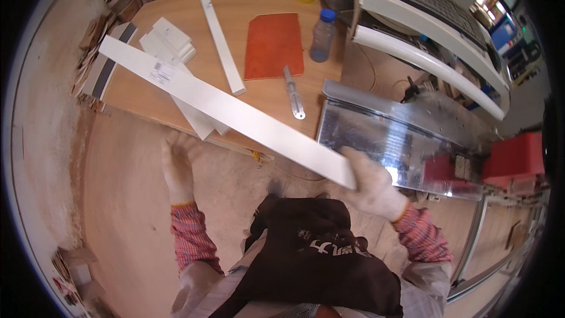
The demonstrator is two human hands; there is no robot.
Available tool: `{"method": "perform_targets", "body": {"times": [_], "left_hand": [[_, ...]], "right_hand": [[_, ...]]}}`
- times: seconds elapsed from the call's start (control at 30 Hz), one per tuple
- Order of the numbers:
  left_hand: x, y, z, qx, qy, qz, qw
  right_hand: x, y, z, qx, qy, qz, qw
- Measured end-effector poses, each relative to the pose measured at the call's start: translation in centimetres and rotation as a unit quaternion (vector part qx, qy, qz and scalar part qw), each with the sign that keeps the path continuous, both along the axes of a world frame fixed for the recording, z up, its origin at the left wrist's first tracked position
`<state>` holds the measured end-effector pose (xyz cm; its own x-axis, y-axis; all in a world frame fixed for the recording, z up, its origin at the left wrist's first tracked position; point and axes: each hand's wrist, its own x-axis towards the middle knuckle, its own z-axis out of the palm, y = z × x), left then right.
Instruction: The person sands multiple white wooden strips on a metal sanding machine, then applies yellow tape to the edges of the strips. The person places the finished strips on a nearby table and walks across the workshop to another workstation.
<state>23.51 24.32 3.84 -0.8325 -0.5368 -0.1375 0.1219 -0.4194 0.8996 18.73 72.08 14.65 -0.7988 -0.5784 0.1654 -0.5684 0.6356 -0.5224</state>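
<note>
Head view: the right hand point(374, 185), in a whitish work glove, has its fingers closed around the near end of a long, flat white board point(229, 112). This board slants from that grip up to the left, crossing the front of a light wood-toned tabletop point(170, 9); whether it touches what lies beneath, I cannot tell. The left hand point(178, 159), also gloved and blurred by motion, is just off the table's front edge, apart from the board, with fingers loosely spread and nothing visible in them.

The board covers part of a pile of flat white panel pieces point(168, 38), some jutting out below it, and its far end overlaps a pale panel with 1 dark stripe point(106, 76). Beyond it lie 1 narrow white strip point(221, 41) and an orange-red rectangular sheet point(272, 47). A silver metal utility knife point(294, 95) rests with its tip over the sheet's lower edge. Near the sheet stands a translucent plastic bottle with a blue cap point(322, 38).

At right, a shiny metal plate point(359, 132) sits close beside the gripping hand, below a white curved rail point(429, 62) and a dark keyboard point(424, 0).
</note>
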Motion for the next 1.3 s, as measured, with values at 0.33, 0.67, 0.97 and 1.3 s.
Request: {"method": "perform_targets", "body": {"times": [0.33,0.67,0.97,1.3], "left_hand": [[-13.6,3.5,5.9,-0.119,-0.081,0.081,0.986],[-18.1,6.9,1.8,-0.526,-0.242,-0.008,0.815],[-19.2,6.1,2.8,-0.279,-0.234,-0.231,0.902],[-16.3,6.3,3.3,-0.194,-0.211,-0.244,0.927]], "right_hand": [[5.8,17.1,2.8,0.13,-0.03,-0.141,0.981],[3.8,27.3,0.1,0.248,-0.038,-0.177,0.952],[2.1,25.8,-2.4,0.299,0.07,-0.312,0.899],[3.2,17.9,-5.4,-0.337,-0.215,-0.511,0.761]]}}
